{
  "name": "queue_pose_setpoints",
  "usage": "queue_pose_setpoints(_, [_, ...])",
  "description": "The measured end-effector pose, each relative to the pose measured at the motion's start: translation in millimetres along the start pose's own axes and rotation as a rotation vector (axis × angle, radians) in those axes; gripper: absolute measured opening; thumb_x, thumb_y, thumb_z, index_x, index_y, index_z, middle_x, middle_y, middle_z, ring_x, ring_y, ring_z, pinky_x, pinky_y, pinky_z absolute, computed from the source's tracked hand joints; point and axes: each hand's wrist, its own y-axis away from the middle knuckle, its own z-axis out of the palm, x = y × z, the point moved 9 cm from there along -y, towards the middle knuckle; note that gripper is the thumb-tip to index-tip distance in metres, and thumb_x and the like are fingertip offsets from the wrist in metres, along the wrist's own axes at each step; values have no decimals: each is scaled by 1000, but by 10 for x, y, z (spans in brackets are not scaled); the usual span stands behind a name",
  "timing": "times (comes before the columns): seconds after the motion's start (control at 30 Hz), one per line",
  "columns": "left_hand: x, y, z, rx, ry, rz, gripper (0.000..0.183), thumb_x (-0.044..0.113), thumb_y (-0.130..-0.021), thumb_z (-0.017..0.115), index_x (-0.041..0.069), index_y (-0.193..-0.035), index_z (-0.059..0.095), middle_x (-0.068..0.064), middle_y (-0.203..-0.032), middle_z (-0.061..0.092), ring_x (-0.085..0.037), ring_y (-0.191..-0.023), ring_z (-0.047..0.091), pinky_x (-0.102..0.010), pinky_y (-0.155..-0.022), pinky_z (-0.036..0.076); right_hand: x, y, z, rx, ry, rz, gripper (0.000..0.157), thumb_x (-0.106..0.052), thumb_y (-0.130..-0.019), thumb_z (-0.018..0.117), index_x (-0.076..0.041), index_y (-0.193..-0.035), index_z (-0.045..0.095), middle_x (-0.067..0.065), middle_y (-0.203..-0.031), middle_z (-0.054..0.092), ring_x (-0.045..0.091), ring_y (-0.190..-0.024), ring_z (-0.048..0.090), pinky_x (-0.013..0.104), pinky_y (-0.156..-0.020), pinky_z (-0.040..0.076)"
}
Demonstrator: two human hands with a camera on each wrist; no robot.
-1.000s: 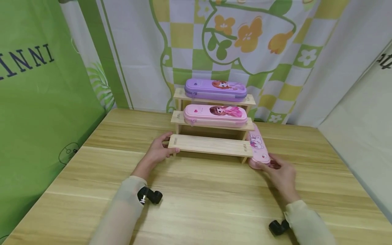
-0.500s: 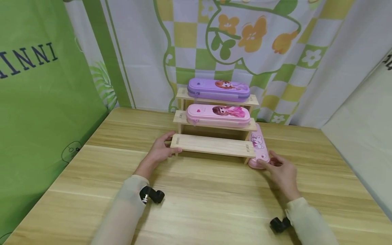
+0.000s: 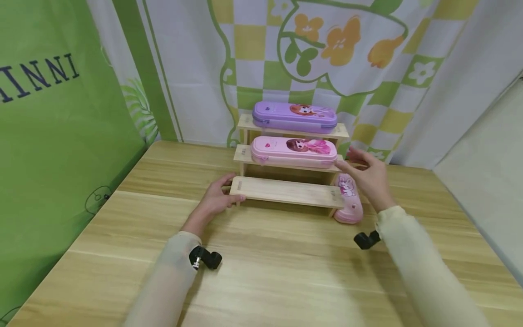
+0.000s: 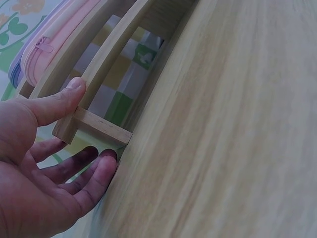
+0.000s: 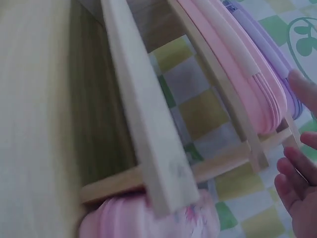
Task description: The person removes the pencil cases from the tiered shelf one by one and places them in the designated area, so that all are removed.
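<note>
A three-step wooden display rack [image 3: 286, 191] stands on the table. A purple pencil case [image 3: 294, 117] lies on its top step and a pink pencil case with a doll picture [image 3: 293, 151] on the middle one. My left hand [image 3: 215, 196] holds the left end of the bottom step, thumb [image 4: 74, 89] against the front edge and fingers around the end. My right hand [image 3: 369, 178] is raised by the right end of the middle step, fingers apart and holding nothing. Below it, another pink pencil case, with a rabbit print [image 3: 349, 202], lies on the table against the rack's right side.
The wood-grain table [image 3: 269, 263] extends in front of the rack and to both sides. A checked, flowered curtain [image 3: 261, 72] hangs close behind the rack. Green cloth [image 3: 53, 150] covers the left side, with a thin dark cable [image 3: 96, 200] near the table edge.
My right hand has let go of the rabbit-print pencil case and risen toward the middle step. That case now lies flat beside the rack. My left hand keeps its place on the rack.
</note>
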Motion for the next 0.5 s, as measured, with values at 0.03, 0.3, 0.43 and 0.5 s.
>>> queue_pose_setpoints(0.03, [1, -3, -3, 1, -2, 3, 83, 2, -85, 79, 9, -156, 36, -21, -143, 49, -31, -114, 58, -24, -68, 51, -39, -58, 53, -29, -4, -3, 73, -41, -88, 78, -8, -147, 51, 17, -142, 58, 19, -120, 59, 16, -97, 50])
queue_pose_setpoints(0.3, [1, 8, -18, -1, 11, -6, 84, 2, -84, 80, 11, -156, 36, -20, -144, 49, -30, -112, 58, -24, -68, 52, -176, -260, 395, -130, 9, 31, 87, -43, -84, 82, -7, -153, 42, 18, -144, 55, 28, -122, 56, 19, -92, 52])
queue_pose_setpoints(0.43, [-4, -7, -15, 3, -1, -14, 85, 3, -84, 80, 11, -156, 36, -20, -145, 49, -32, -116, 58, -25, -70, 53, -189, -270, 441, -134, 43, 8, 90, -47, -82, 82, -9, -153, 42, 17, -141, 57, 26, -117, 56, 18, -87, 49])
queue_pose_setpoints(0.5, [-16, -16, -13, 2, -8, -17, 85, 4, -84, 80, 11, -156, 36, -20, -146, 49, -33, -117, 58, -26, -72, 54, -182, -272, 454, -138, 54, 3, 92, -47, -81, 83, -9, -153, 42, 16, -140, 58, 26, -116, 56, 21, -88, 49])
